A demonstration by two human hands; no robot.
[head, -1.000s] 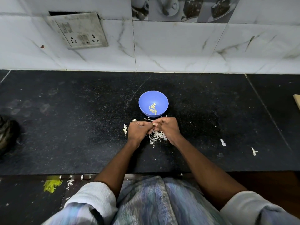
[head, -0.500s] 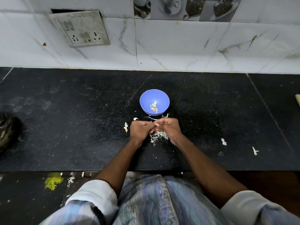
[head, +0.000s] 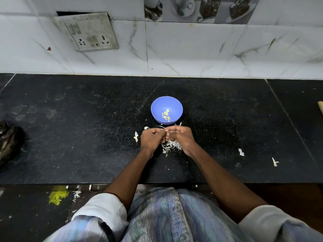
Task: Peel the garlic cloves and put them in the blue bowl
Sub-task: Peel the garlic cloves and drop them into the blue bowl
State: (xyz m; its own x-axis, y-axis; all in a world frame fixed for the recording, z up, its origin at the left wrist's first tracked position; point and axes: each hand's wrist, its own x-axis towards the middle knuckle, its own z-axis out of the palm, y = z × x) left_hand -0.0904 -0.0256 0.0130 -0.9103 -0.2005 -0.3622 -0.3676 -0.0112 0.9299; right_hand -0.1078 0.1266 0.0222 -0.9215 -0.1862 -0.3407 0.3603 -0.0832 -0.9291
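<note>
My left hand [head: 151, 139] and right hand [head: 180, 137] pinch one garlic clove [head: 167, 131] together; I should strip skin gently, beside the blue bowl [head: 167, 110].

Blue bowl [head: 157, 109] — blk speckled counter [head: 87, 137]

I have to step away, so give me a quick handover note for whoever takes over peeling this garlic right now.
Left hand and right hand: both pinch one garlic clove between them, mid-peel, just in front of the blue bowl.
Done: a few peeled cloves lie in the bowl; a skin pile sits under the hands.
Left: finish this clove, drop it in. No other unpeeled cloves are clearly visible.
</note>
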